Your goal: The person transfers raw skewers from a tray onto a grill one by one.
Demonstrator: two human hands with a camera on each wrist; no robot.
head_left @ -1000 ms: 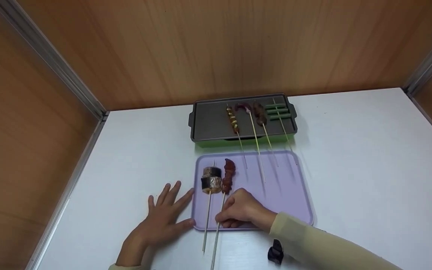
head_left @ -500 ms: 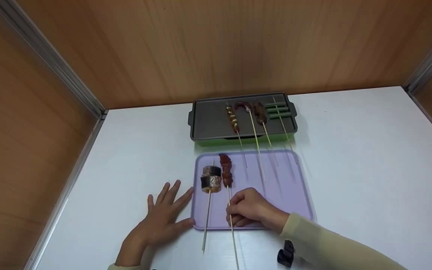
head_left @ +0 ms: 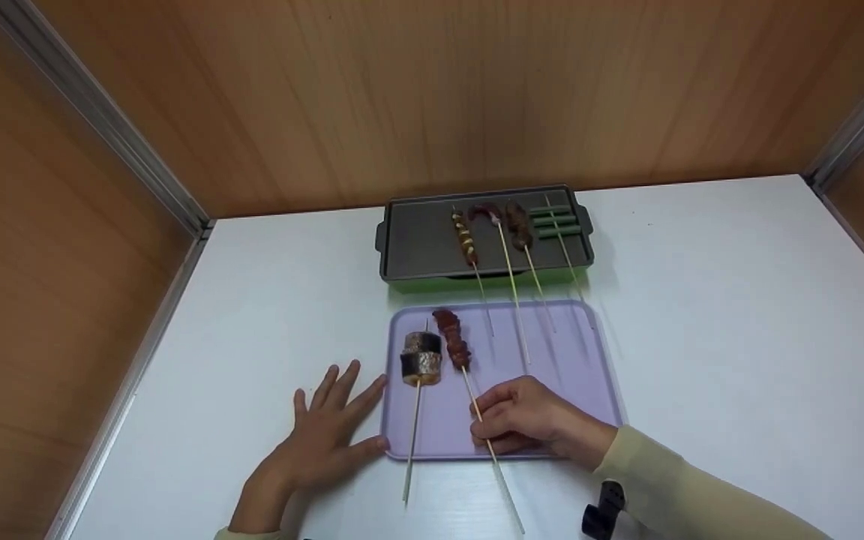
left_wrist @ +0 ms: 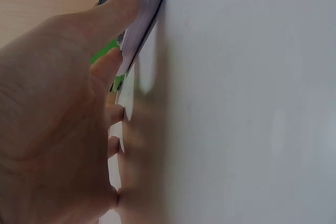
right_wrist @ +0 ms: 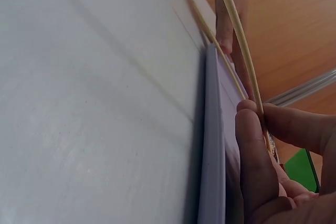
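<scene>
My right hand (head_left: 526, 420) pinches the stick of a dark red meat skewer (head_left: 452, 339) over the purple tray (head_left: 552, 412). The skewer leans, its meat end up and to the left. In the right wrist view the thumb and fingers hold the thin wooden stick (right_wrist: 244, 45). Left of it on the tray lies a skewer with two thick black-wrapped pieces (head_left: 421, 358), its stick crossing the near rim. My left hand (head_left: 323, 442) lies with fingers spread on the white table, thumb and index finger touching the tray's left edge, as the left wrist view also shows.
Behind the tray stands a black grill plate (head_left: 421, 240) on a green base (head_left: 432, 286). Several skewers lie on it, including one with green pieces (head_left: 558, 221), their sticks reaching over the tray. Wooden panels (head_left: 432, 97) enclose the white table (head_left: 717, 322).
My right hand has moved right with the meat skewer, whose stick now slants down to the right, away from the black-wrapped skewer. My left hand has stayed at the tray's edge.
</scene>
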